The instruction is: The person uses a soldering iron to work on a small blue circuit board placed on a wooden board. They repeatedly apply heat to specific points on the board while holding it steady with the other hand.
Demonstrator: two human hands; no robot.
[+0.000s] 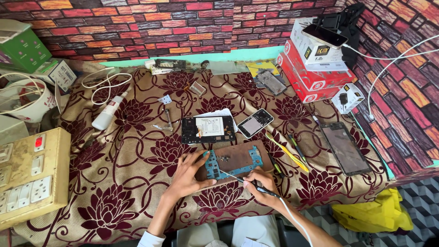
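Under the left hand (187, 176) lies a brown work mat (238, 158) on the flower-patterned cloth of the desk (128, 183), and on that mat sits a blue circuit board (233, 165). The left hand rests flat, fingers spread apart, its fingertips pressing the near left edge of the board and mat. Just right of it, the right hand (263, 185) is closed around a thin black soldering tool (249, 183), held like a pen; the tool's tip reaches leftward to the board's lower edge, and a white cable (295, 219) trails from its back end past the wrist.

Just beyond the left hand's fingers lies an opened phone frame (208, 129) with a white battery in it, and to its right a small phone (255, 122) face up at a slant. Right of the right hand lie yellow and green pry tools (288, 153), and farther right a large dark phone screen (345, 148). Well beyond the left hand, to its left, a white squeeze bottle (107, 113) lies on its side. Far left of the left hand stands a cream switchboard (27, 176). Well beyond the right hand, red and white boxes (311, 68) are stacked against the brick-patterned wall, with a phone (324, 35) lying on top.
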